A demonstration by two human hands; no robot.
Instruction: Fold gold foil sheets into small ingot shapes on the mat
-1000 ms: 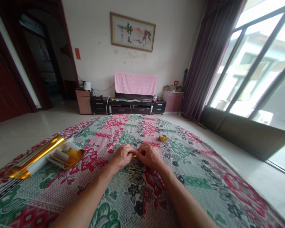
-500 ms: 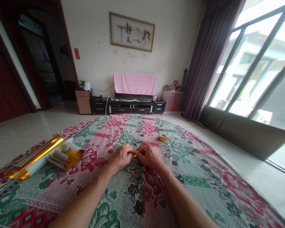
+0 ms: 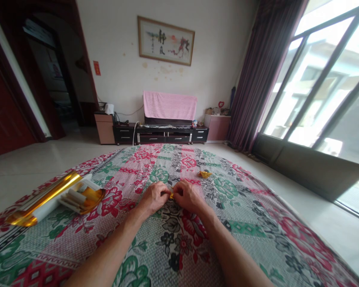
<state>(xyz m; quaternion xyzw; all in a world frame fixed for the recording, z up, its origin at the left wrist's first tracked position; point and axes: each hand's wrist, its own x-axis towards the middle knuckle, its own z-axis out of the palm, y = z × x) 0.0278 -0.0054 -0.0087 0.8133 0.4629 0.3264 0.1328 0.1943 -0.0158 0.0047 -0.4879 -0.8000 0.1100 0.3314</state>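
Observation:
Both hands meet above the middle of the flowered cloth [image 3: 155, 247]. My left hand [image 3: 157, 195] is closed, thumb and fingers pinching a small piece of gold paper [image 3: 171, 195]. From the other side my right hand [image 3: 186, 194] pinches the same piece, its fingers curled inward. Most of the gold paper is hidden by the fingers, so its shape is hard to make out. Beyond my right hand, a small folded gold paper piece [image 3: 205, 174] sits on the cloth, apart from both hands.
At the left lie a shiny gold roll [image 3: 50, 195] and, beside it, a pile of white and gold pieces [image 3: 83, 197]. Past the table's far edge stands a low black cabinet [image 3: 164, 135] with a pink cloth [image 3: 170, 104] over something on top. Windows [image 3: 317, 87] are at the right.
My hands stay almost in place, both still pinching the gold paper. Slightly more of the gold shows between the fingers now.

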